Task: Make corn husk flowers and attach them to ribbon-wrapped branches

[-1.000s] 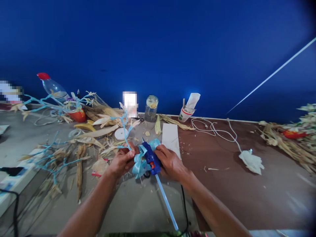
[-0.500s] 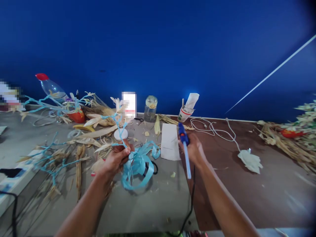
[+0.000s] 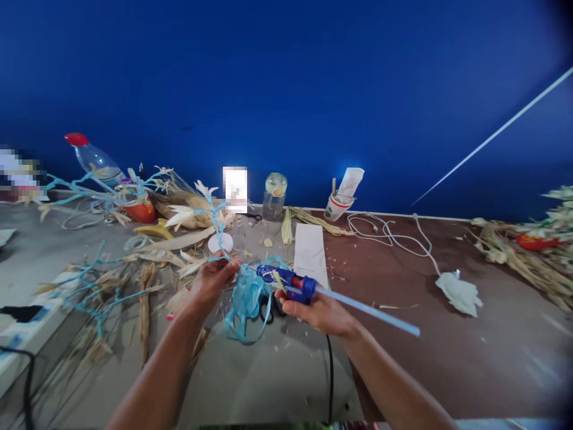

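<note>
1. Left hand (image 3: 210, 282): grip pinched shut on the top of the ribbon (image 3: 245, 298), which hangs in loose loops just above the counter (image 3: 268, 382); a blue stem (image 3: 218, 226) with pale husk flowers rises from the ribbon, away from the person.
2. Right hand (image 3: 320, 312): just right of the ribbon; grip clamped round the glue gun (image 3: 289, 282), palm up.
3. The gun's long axis runs left to right; its nozzle is at the ribbon, touching or not I cannot tell; the glue stick (image 3: 367, 310) juts right, away from the ribbon.
4. The ribbon lies left of the gun, between both hands; the left hand is nearer.
5. Beyond the ribbon: a card (image 3: 310, 254), a jar (image 3: 274, 197), a cup (image 3: 335, 207); husks (image 3: 147, 280) left of it.
</note>
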